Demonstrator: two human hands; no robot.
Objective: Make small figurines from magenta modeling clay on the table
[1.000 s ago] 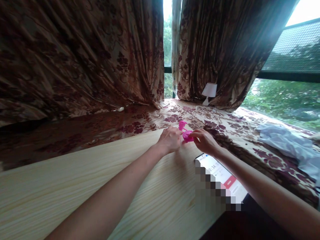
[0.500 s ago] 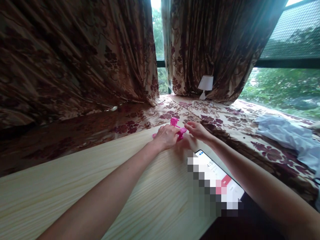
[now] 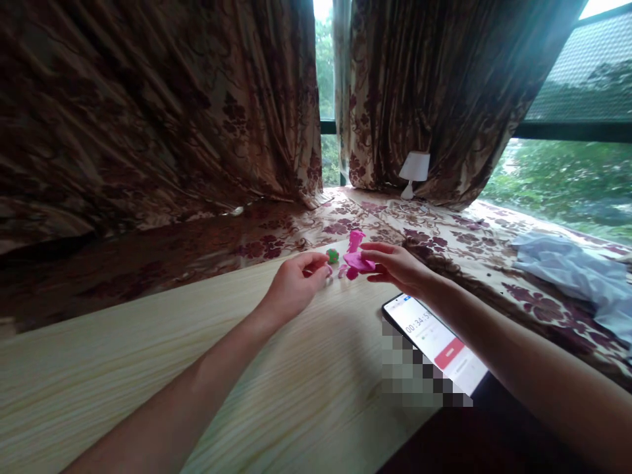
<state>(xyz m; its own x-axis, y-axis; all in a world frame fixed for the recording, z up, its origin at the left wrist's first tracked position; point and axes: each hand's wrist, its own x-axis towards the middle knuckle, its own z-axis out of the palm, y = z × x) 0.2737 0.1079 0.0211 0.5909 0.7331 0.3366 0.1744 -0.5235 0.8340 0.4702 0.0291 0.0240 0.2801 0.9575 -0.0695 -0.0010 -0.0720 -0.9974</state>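
My right hand (image 3: pixel 397 264) has its thumb and fingers on the flared part of a bright pink plastic toy piece (image 3: pixel 358 262). An upright pink part (image 3: pixel 355 239) rises just behind that piece; I cannot tell whether the two are joined. To the left, my left hand (image 3: pixel 296 284) is closed in a pinch, and whatever its fingertips hold is too small and blurred to name. A small green piece (image 3: pixel 332 256) shows just past those fingertips, between the two hands. Small pale pink bits (image 3: pixel 342 270) are beside the toy piece, close to the tabletop.
Both hands are above a pale wooden table (image 3: pixel 237 368). A phone (image 3: pixel 434 342) showing a timer lies under my right forearm. Beyond are a flowered cloth surface (image 3: pixel 474 257), a small white lamp (image 3: pixel 415 168), a crumpled white cloth (image 3: pixel 567 270) and patterned curtains (image 3: pixel 237 118).
My left hand has come off the pink toy piece and moved left, now pinched. My right hand has taken hold of the piece. The green piece has come into sight.
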